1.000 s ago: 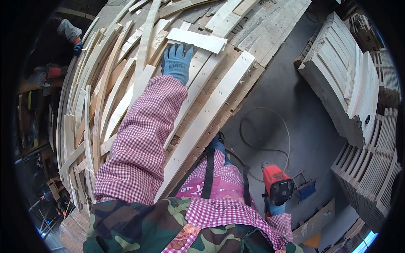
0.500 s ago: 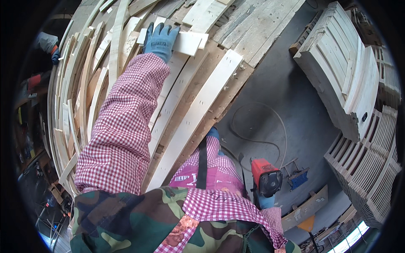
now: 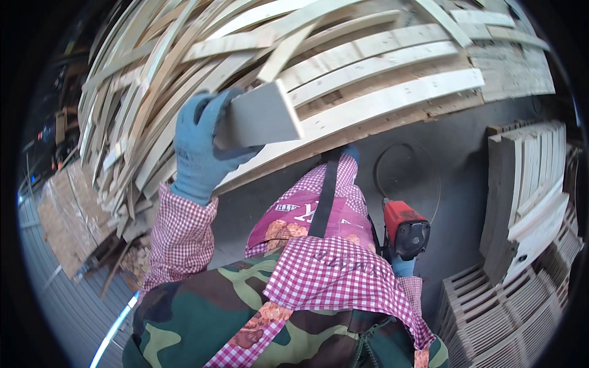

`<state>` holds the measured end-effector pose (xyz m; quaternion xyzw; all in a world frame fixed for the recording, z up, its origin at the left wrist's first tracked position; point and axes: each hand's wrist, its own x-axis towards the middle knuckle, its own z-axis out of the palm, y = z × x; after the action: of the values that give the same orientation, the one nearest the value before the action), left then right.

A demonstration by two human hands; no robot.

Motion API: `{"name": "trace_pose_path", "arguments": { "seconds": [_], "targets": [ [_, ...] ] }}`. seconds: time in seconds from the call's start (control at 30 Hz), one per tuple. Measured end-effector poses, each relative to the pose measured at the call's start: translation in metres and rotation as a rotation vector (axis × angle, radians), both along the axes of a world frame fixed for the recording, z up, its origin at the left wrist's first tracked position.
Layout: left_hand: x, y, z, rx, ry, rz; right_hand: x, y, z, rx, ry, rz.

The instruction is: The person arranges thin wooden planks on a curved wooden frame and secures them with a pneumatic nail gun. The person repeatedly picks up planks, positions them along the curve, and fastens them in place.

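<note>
My left hand (image 3: 199, 144), in a blue glove, is closed around a short flat piece of board (image 3: 261, 116). The piece is raised and tilted, its broad face shaded grey and its end edge pale. Below it lies a long pale plank (image 3: 380, 107) along the near edge of the wooden bench. Down at my right side, my gloved right hand (image 3: 403, 267) grips a red and black nail gun (image 3: 406, 230). The tool hides most of that hand's fingers.
Many long thin wood strips (image 3: 178, 55) lie heaped at the left and far side. At right stand a stack of pale boards (image 3: 521, 178) and slatted wooden pieces (image 3: 491, 306). A hose (image 3: 377, 165) loops over the grey floor. A wrapped bundle (image 3: 73, 211) sits at left.
My left hand has lifted a short board off the bench and drawn it nearer my body. My view has turned leftward. The nail gun stays at my right side.
</note>
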<state>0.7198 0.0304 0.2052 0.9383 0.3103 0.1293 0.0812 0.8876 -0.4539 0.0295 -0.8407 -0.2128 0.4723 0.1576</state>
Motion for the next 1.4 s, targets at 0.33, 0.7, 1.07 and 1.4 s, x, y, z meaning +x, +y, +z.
{"name": "trace_pose_path", "arguments": {
  "seconds": [0.33, 0.7, 1.07, 1.4],
  "targets": [
    [-0.367, -0.108, -0.038, -0.180, 0.566, 0.800, -0.063, 0.053, -0.010, -0.091, 0.044, 0.055],
    [-0.490, -0.055, -0.119, -0.238, 0.527, 0.555, -0.183, 0.084, 0.003, 0.004, -0.046, -0.028],
    [-0.497, -0.011, -0.161, -0.336, 0.431, 0.392, -0.334, 0.124, 0.088, -0.053, -0.069, 0.296],
    [-0.491, -0.003, -0.149, -0.362, 0.530, 0.335, -0.359, 0.153, 0.080, -0.037, -0.046, 0.546]
  ]
}}
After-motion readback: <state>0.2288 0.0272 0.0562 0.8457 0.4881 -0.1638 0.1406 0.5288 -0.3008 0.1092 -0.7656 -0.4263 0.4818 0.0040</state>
